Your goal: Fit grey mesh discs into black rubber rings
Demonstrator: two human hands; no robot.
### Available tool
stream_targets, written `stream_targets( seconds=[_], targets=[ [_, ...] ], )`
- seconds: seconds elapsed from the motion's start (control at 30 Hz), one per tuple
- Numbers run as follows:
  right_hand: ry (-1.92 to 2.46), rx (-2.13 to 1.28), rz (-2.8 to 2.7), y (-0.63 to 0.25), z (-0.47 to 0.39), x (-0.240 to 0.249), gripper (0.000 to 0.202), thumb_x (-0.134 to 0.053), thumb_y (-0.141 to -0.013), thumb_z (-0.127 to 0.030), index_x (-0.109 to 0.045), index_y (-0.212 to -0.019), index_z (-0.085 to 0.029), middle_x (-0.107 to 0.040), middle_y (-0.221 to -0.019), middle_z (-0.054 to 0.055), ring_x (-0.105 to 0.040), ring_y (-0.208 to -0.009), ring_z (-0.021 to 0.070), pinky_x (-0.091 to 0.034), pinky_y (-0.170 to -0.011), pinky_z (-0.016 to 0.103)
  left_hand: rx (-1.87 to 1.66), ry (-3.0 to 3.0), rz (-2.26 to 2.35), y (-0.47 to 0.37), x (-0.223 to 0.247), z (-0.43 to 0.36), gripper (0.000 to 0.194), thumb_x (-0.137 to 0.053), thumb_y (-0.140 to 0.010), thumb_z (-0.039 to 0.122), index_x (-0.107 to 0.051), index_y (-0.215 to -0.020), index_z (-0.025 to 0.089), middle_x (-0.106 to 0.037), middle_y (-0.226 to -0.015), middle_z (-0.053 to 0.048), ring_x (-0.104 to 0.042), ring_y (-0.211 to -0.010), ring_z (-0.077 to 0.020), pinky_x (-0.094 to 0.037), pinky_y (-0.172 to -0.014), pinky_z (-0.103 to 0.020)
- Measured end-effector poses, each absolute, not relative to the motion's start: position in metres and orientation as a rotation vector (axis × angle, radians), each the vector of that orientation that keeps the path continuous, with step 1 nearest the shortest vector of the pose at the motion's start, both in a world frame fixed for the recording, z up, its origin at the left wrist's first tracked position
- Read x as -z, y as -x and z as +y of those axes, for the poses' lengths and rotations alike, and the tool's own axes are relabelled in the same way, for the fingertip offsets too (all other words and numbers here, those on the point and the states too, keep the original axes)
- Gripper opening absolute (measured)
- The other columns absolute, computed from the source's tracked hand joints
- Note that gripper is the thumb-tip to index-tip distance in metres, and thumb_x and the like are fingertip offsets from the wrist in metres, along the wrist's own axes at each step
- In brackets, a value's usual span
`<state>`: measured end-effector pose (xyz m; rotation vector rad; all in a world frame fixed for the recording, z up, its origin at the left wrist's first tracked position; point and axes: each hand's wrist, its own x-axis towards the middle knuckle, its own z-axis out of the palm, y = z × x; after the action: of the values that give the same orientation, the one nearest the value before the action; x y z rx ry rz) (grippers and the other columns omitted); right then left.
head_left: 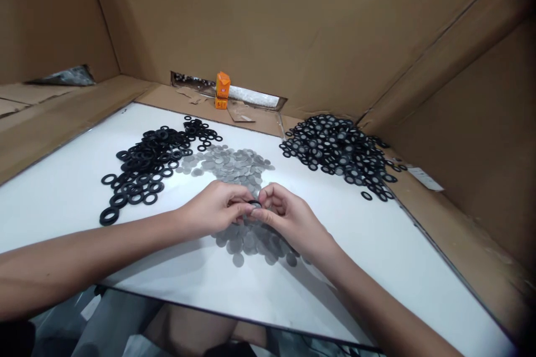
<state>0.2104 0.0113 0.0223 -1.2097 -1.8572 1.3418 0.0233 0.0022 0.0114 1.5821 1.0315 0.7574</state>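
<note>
Between the fingertips of both hands is a black rubber ring point(254, 202) with a grey disc at its opening. My left hand point(220, 206) pinches the ring from the left. From the other side, the thumb and fingers of my right hand point(287, 212) close on it too. Thin grey mesh-like discs point(234, 163) lie scattered under and around the hands. A heap of plain black rings point(144, 164) sits to the left. Off to the right rises a larger pile of black rings with grey discs in them point(335, 148).
The white tabletop point(167, 268) is bordered by tall cardboard walls point(251, 17). At the back, an orange box point(223, 89) stands on a cardboard ledge beside a slot cut in the wall. A white label point(425, 179) lies on the right ledge.
</note>
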Motion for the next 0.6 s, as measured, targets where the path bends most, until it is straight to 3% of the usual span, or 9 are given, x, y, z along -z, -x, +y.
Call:
stream_targets(
  seconds=[0.17,0.3,0.43,0.6],
  targets=[
    [1.161,-1.515,-1.77,-0.211,0.016,-0.021,0.029,-0.068,-0.079,-0.035,-0.057,-0.101,-0.021,-0.061,-0.068,-0.003,-0.057,-0.061,0.0122,-0.039,-0.053,0.022,-0.72,-1.438,0.958,-0.025,-0.015,0.004,0.011,-0.056,-0.084,0.021,-0.061,-0.078,0.014,-0.069,-0.072,-0.003,-0.065,-0.063,-0.0117,-0.053,-0.064,-0.023],
    [1.147,-1.4,-1.774,-0.212,0.016,-0.025,0.023,-0.068,-0.079,-0.036,-0.063,-0.094,-0.019,-0.06,-0.065,-0.002,-0.056,-0.059,0.0124,-0.04,-0.054,0.024,-0.742,-1.298,0.846,-0.024,-0.02,0.004,0.014,-0.064,-0.081,0.025,-0.063,-0.083,0.011,-0.072,-0.078,-0.006,-0.067,-0.069,-0.0122,-0.053,-0.068,-0.024],
    [1.2,-1.106,-1.814,-0.211,0.012,-0.028,0.017,-0.072,-0.074,-0.033,-0.069,-0.084,-0.019,-0.065,-0.08,0.002,-0.058,-0.065,0.0138,-0.044,-0.059,0.027,-0.769,-1.179,0.797,-0.025,-0.018,0.005,0.023,-0.076,-0.071,0.027,-0.065,-0.083,0.01,-0.072,-0.075,-0.006,-0.067,-0.068,-0.0128,-0.053,-0.067,-0.025],
    [1.151,-1.021,-1.734,-0.205,0.006,-0.03,0.016,-0.075,-0.071,-0.03,-0.065,-0.07,-0.018,-0.064,-0.081,0.003,-0.061,-0.077,0.0172,-0.048,-0.071,0.029,-0.813,-1.111,0.854,-0.028,-0.016,0.006,0.023,-0.077,-0.069,0.027,-0.063,-0.076,0.01,-0.07,-0.067,-0.004,-0.067,-0.064,-0.0127,-0.054,-0.067,-0.026]
  ],
)
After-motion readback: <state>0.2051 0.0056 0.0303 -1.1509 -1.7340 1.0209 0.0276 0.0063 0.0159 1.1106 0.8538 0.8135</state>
